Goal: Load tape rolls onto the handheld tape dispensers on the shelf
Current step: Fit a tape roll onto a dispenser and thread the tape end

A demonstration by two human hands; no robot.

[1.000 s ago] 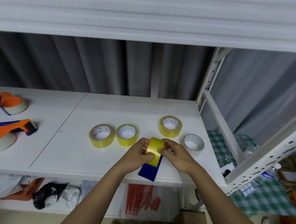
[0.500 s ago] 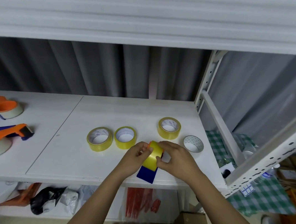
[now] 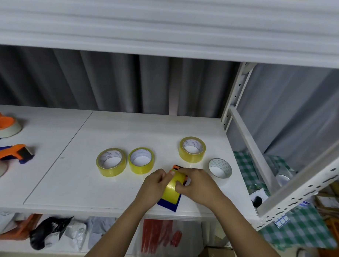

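A glossy yellow tape roll on a blue-orange plastic dispenser is being clamped by left hand and right hand grips over the smooth white shelf.

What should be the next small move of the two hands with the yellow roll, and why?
Probably press the yellow roll fully down onto the dispenser. Both the left hand and the right hand grip the roll over its blue and orange body, and whether it is seated cannot be told.
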